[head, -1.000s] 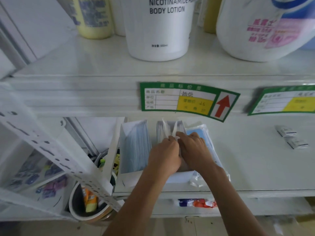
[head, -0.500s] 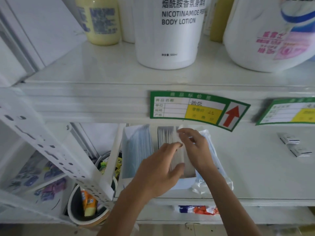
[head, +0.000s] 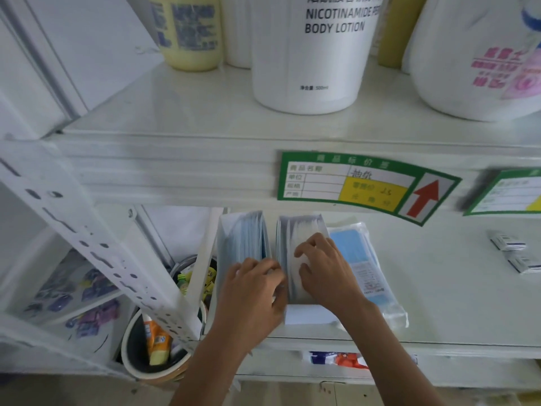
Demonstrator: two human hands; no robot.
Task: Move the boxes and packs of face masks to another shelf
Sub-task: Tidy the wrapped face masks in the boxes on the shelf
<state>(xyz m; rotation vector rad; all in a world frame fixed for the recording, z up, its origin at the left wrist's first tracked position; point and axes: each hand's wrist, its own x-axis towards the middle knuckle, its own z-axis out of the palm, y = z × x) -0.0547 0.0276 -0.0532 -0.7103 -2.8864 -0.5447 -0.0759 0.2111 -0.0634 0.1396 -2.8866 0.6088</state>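
Nearest to the camera, the left hand lies with curled fingers over the front of the two open boxes, and it seems to grip the edge between them. The right hand grasps the stack of masks in the right box, with its fingers bent over the top of the stack. One second ago both hands met at the middle of this box, pinching its flaps; now they are apart, the left one lower and more to the left.

Just behind the left hand stands the left box, full of blue masks. Just beside the right hand lies a sealed pack of masks, flat on the lower shelf. Farther right, well apart, two small packets rest on the same shelf.

I judge the task is at its beginning: both boxes and the pack are on their first shelf, nothing is lifted yet.

Farthest, on the upper shelf, stands a body lotion bottle, with a green price label below it.
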